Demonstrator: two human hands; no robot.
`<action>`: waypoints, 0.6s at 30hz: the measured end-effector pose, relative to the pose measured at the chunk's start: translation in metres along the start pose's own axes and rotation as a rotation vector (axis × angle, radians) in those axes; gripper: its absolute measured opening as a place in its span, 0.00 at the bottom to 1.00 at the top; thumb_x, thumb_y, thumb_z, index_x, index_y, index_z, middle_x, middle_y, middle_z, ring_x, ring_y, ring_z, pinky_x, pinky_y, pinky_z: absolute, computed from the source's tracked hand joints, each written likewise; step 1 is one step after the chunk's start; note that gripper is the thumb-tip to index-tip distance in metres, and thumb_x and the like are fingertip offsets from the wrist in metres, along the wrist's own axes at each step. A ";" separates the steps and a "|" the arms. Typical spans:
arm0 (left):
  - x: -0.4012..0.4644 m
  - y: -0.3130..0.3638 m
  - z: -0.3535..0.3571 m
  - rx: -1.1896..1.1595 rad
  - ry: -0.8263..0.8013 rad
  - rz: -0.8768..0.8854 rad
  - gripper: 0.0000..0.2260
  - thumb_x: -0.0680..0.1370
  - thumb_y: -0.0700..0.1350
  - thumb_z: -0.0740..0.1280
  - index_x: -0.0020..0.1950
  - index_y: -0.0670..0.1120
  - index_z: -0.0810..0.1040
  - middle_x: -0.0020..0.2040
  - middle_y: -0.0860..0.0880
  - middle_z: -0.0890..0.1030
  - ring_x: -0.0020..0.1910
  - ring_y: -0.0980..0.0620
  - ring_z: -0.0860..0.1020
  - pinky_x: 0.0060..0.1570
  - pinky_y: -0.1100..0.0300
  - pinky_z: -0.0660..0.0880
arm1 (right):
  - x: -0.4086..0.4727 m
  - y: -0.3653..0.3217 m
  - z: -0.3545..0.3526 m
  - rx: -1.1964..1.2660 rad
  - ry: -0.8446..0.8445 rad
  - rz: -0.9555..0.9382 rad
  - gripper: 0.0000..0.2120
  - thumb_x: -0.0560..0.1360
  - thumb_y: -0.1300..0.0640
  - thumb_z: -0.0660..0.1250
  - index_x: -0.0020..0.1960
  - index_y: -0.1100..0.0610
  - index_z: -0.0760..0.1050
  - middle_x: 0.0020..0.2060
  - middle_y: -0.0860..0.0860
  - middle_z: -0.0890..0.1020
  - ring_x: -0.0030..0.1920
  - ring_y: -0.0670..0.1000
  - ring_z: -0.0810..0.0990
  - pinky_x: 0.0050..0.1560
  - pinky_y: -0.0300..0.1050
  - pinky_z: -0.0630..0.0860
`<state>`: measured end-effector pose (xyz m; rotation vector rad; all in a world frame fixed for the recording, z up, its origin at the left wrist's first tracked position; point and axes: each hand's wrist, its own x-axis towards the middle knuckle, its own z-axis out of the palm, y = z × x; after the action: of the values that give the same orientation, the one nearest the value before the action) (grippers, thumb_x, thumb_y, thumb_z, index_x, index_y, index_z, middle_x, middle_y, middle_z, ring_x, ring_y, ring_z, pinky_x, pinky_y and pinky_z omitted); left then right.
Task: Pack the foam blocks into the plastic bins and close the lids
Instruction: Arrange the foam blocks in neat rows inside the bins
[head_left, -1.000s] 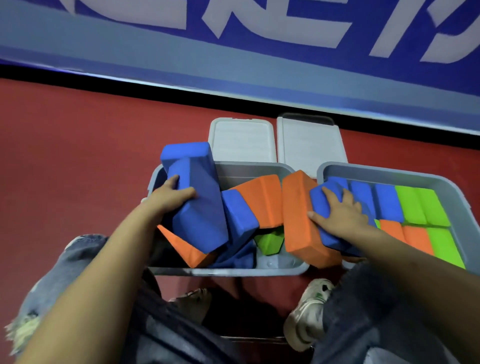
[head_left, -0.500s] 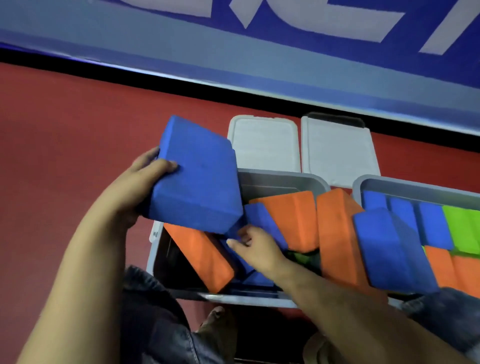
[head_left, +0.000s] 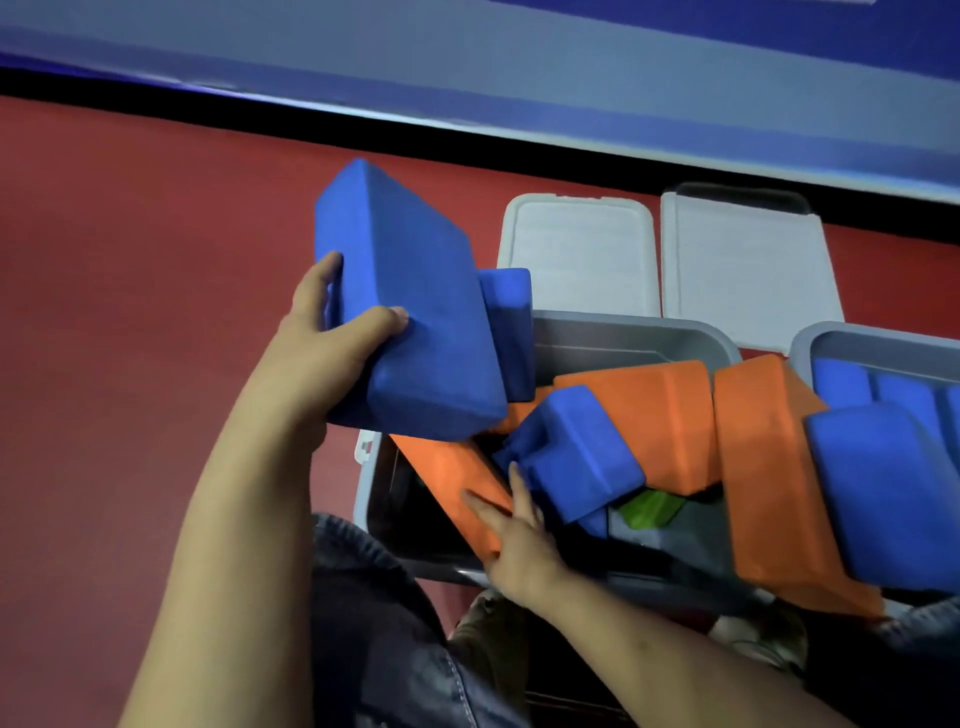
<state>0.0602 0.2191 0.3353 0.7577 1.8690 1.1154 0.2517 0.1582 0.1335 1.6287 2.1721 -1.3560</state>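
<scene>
My left hand (head_left: 332, 343) grips a large blue foam block (head_left: 415, 312) tilted above the left rim of the grey left bin (head_left: 623, 338). A second blue block (head_left: 509, 322) stands just behind it. My right hand (head_left: 514, 545) reaches into the bin with straight fingers, resting on a slanted orange block (head_left: 447, 473) and touching a smaller blue block (head_left: 576, 457). Two more orange blocks (head_left: 660, 415) (head_left: 763, 467) and a green block (head_left: 649, 506) lie jumbled inside. Another blue block (head_left: 893, 493) leans over the gap toward the right bin (head_left: 883, 343).
Two pale lids (head_left: 576, 254) (head_left: 748, 265) lie flat on the red floor (head_left: 130, 312) behind the bins. A blue wall with a black base strip runs along the back. My knees and shoes are below the bins' front edge.
My left hand has kept the large blue block raised over the bin's left rim. My right hand has slid down from the small blue block onto the slanted orange one.
</scene>
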 end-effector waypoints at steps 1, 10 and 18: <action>-0.001 0.001 0.000 0.040 0.008 0.018 0.32 0.71 0.51 0.72 0.71 0.68 0.62 0.69 0.56 0.66 0.60 0.52 0.74 0.42 0.62 0.70 | 0.002 -0.003 0.002 0.005 -0.013 0.009 0.36 0.71 0.60 0.66 0.70 0.32 0.60 0.73 0.43 0.30 0.76 0.55 0.47 0.74 0.48 0.58; -0.004 0.001 0.010 0.250 -0.014 0.057 0.30 0.72 0.50 0.71 0.72 0.63 0.64 0.69 0.53 0.64 0.55 0.53 0.69 0.52 0.57 0.66 | 0.007 0.013 -0.023 -0.265 -0.077 0.059 0.44 0.69 0.46 0.72 0.72 0.30 0.44 0.75 0.53 0.41 0.71 0.61 0.58 0.70 0.55 0.64; -0.019 -0.001 -0.018 0.314 0.099 0.047 0.25 0.73 0.49 0.70 0.68 0.62 0.68 0.73 0.51 0.58 0.57 0.52 0.66 0.53 0.58 0.64 | -0.004 0.008 -0.066 0.090 0.352 0.057 0.38 0.61 0.39 0.65 0.71 0.40 0.65 0.60 0.53 0.72 0.62 0.57 0.71 0.66 0.49 0.68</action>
<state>0.0543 0.1956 0.3458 0.9398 2.1501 0.9122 0.2861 0.2013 0.1707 2.0846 2.2481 -1.2462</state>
